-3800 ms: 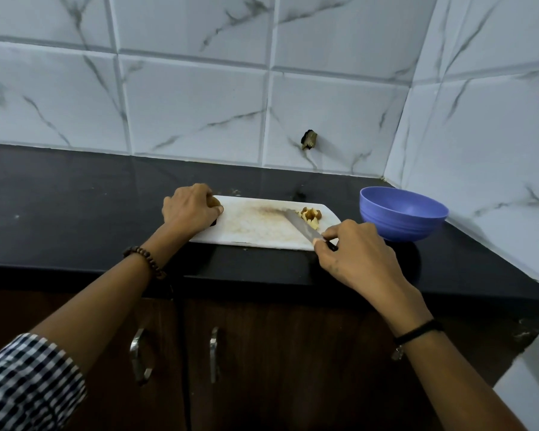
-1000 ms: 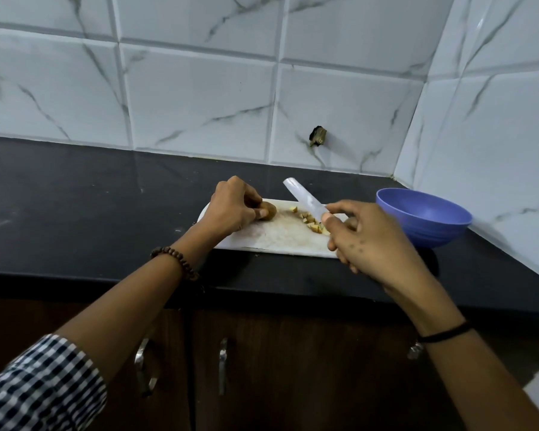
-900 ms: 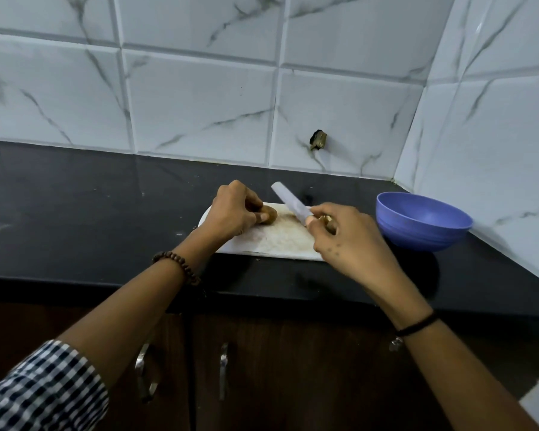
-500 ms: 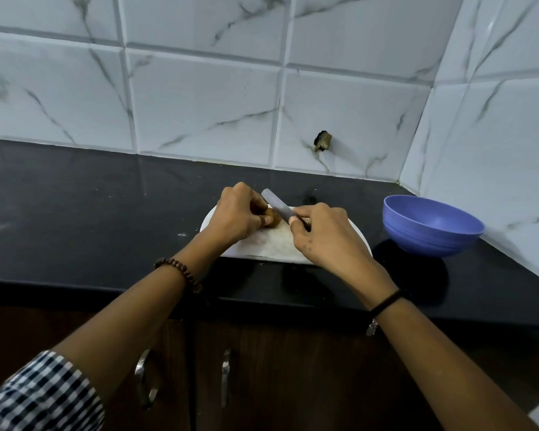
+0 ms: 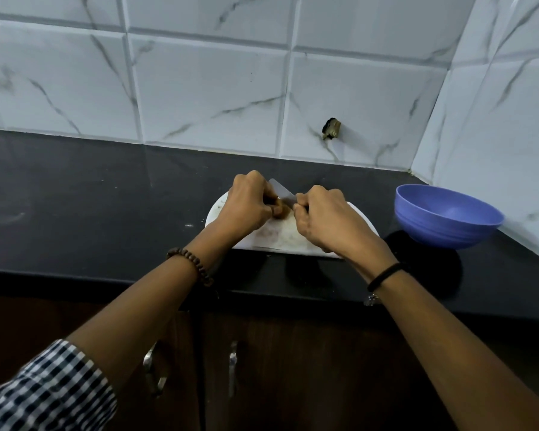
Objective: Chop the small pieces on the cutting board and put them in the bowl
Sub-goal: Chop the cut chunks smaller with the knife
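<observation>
We have both hands over the white cutting board (image 5: 271, 241), which lies on the dark desk (image 5: 106, 213) near its front edge. Our left hand (image 5: 249, 205) is curled over a small brown piece (image 5: 283, 212), pinching it against the board with the fingertips. Our right hand (image 5: 327, 223) is closed round the handle of the knife (image 5: 280, 191), whose pale blade slants up and away between the two hands, right by the brown piece. The step in hand, as we judge it, is cutting this piece down smaller. To do it well we should tuck the left fingertips back, since they sit right next to the blade. We should bring the edge down squarely on the part of the piece that sticks out, and use short, controlled strokes so the board does not slide on the glossy desk. The blue bowl (image 5: 445, 217) stands on the desk to the right, apart from the board and close to the corner wall, so cut bits are best gathered toward the board's right side for an easy sweep into it. Much is hidden. The knife handle is inside our right fist, and we cannot tell whether the edge already touches the piece. The right hand covers the right part of the board, so we cannot say whether cut pieces lie there. Most of the brown piece is under the left fingers, and what it is we cannot make out. The bowl's near wall hides its bottom, and nothing shows in the part we see.
</observation>
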